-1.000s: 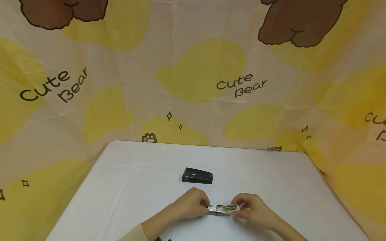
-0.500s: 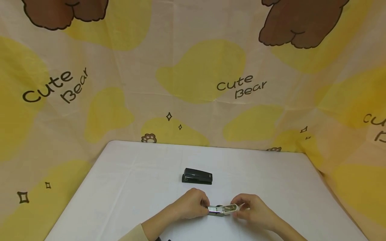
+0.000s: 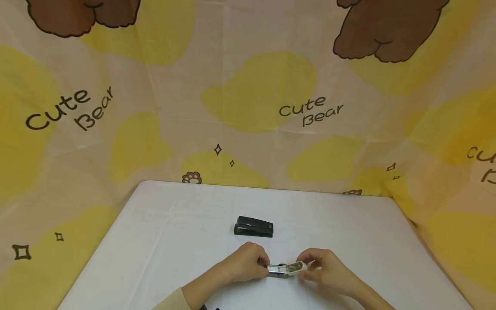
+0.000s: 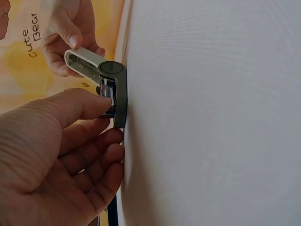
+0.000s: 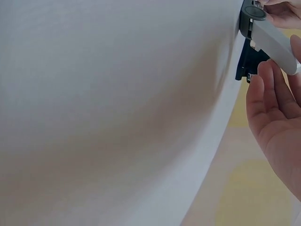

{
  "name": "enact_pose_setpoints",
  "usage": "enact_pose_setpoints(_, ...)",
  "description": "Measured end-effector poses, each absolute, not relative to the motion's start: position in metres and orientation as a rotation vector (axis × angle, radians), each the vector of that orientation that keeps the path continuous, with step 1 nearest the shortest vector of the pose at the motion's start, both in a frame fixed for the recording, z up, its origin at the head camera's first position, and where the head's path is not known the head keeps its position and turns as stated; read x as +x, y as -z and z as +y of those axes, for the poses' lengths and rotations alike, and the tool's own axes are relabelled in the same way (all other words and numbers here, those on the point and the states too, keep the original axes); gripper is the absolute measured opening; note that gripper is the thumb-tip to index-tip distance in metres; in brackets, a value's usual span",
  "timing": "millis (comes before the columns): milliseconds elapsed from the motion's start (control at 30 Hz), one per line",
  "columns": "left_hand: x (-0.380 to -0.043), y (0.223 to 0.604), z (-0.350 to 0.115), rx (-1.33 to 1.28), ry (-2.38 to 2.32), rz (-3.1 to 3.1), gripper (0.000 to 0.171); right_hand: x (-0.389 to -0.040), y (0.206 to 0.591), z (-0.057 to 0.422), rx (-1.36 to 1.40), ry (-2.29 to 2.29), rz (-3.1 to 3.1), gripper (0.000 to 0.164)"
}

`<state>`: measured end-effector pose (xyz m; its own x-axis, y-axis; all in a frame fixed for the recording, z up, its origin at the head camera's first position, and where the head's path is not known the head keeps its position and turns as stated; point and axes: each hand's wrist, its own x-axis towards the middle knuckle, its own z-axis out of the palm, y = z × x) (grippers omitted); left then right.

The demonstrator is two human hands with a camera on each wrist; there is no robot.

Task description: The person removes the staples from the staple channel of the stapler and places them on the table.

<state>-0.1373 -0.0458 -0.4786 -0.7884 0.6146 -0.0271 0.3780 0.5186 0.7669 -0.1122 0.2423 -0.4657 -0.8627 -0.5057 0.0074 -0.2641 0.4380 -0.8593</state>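
A small stapler (image 3: 277,270) with a white top and dark green base lies folded open on the table. Its metal staple magazine (image 4: 107,89) shows in the left wrist view. My left hand (image 3: 246,262) pinches the base and magazine end, thumb on the magazine. From the other side, my right hand (image 3: 327,272) holds the tip of the raised white top (image 5: 273,44) between thumb and fingers. Parts of the stapler's left end are hidden by my left fingers. A black stapler (image 3: 253,227) sits closed just beyond both hands, touched by neither.
The white table (image 3: 186,224) runs back to a hanging cloth (image 3: 255,94) with yellow patches and bear prints. More of this cloth hangs along the left and right sides. Small dark objects poke in at the bottom edge, beside the left forearm.
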Motion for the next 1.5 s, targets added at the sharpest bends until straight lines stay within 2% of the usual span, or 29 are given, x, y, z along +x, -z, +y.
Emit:
enact_pose_setpoints(400, -0.137, 0.479, -0.046, 0.817, -1.138, 2.474, 0.009, -0.109, 0.452, 0.248, -0.761, 1.406, 2.507, 0.019)
enact_pose_setpoints(967, -0.136, 0.481, -0.046, 0.839, -1.128, 2.489, 0.011, -0.094, 0.431, 0.248, -0.719, 1.439, 2.545, 0.013)
enact_pose_setpoints(1500, -0.136, 0.48, -0.047, 0.847, -1.123, 2.495, 0.011, -0.08, 0.444, 0.226, -0.56, 1.529, 2.282, 0.024)
